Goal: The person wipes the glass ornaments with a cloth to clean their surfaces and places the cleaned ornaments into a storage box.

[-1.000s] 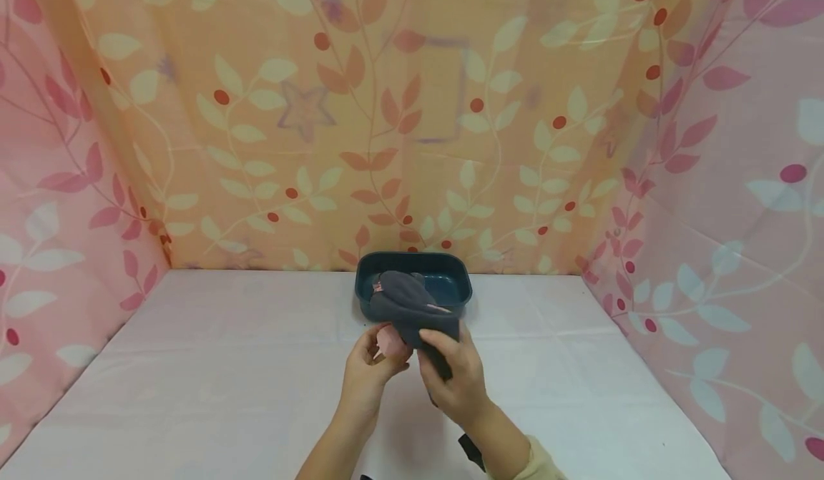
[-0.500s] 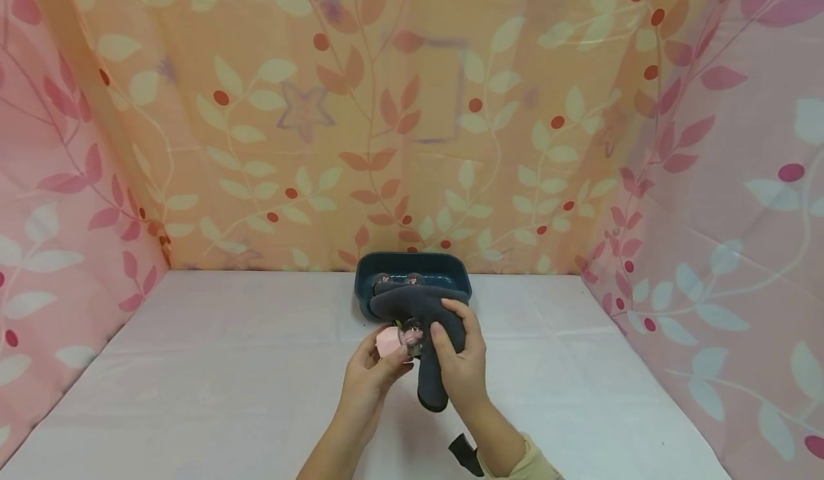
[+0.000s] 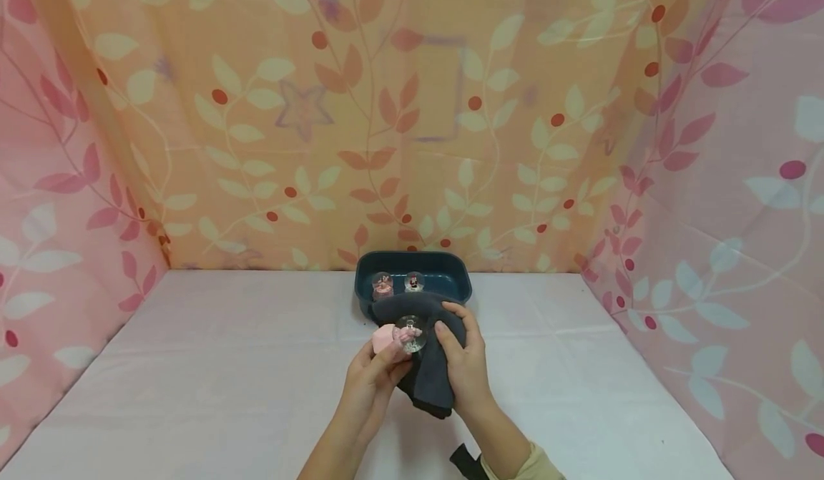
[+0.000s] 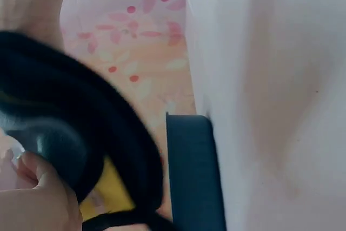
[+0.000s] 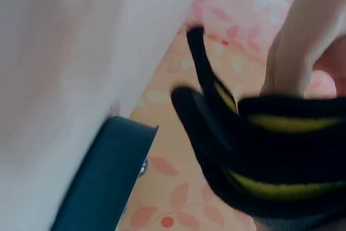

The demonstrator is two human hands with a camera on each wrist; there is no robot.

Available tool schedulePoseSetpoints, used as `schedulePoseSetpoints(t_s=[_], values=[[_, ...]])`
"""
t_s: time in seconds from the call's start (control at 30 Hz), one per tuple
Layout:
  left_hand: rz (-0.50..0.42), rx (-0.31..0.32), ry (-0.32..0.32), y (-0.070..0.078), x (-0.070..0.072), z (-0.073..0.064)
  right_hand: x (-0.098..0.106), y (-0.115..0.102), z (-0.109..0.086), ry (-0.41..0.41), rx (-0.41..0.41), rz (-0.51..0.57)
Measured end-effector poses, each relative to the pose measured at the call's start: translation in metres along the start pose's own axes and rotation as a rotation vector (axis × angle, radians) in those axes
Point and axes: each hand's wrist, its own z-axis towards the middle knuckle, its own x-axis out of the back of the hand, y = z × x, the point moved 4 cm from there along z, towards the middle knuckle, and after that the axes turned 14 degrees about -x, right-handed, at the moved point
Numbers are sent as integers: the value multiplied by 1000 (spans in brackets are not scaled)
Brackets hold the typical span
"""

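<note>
A small snow globe with a pink base point(image 3: 385, 340) and a clear dome lies tilted in my left hand point(image 3: 368, 387), which pinches it by the base. Pink figures show inside the dome. My right hand point(image 3: 470, 365) holds a dark grey cloth point(image 3: 433, 387) bunched behind and beside the dome. In the left wrist view the dome point(image 4: 40, 139) lies against the cloth point(image 4: 127, 133), with left-hand fingers point(image 4: 40, 177) at its edge. Yellow strips show between the folds of the cloth point(image 5: 216, 139) in the right wrist view, where the pink base point(image 5: 323, 83) is partly hidden.
Behind the hands stands a dark teal bin point(image 3: 450, 260) against the back curtain point(image 3: 386, 144). Two more snow globes, one pink point(image 3: 383, 285) and one paler point(image 3: 414, 282), are inside it. A white cloth point(image 3: 225, 365) covers the table; patterned curtains enclose three sides.
The cloth has come off the globe's dome and shifted right and down, so the dome now shows. Both globes in the bin are now uncovered. The left hand keeps its hold on the base.
</note>
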Motion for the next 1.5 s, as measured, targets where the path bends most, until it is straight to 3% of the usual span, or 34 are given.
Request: schedulePoseSetpoints(t_s=[0.2,0.37,0.53,0.6,1.0,1.13,1.37,1.5], values=[[-49,23,33,0,5,5,11,6,6,6,-61,-28],[-67,26,37,-1,7,6,15,0,7,39,-2,-32],[-73,51,-12,-2,6,4,15,-10,5,78,68,-42],[-74,55,-38,-3,5,3,15,-13,4,85,102,-64],[-38,127,-38,-6,4,1,6,-12,-3,54,320,-191],[-2,147,-61,-8,3,-1,1,-8,-7,27,430,-292],[79,130,-142,-5,-2,-3,-13,-7,-14,-71,742,-561],[80,152,-124,-5,-2,-6,-15,-6,-14,-98,753,-634]])
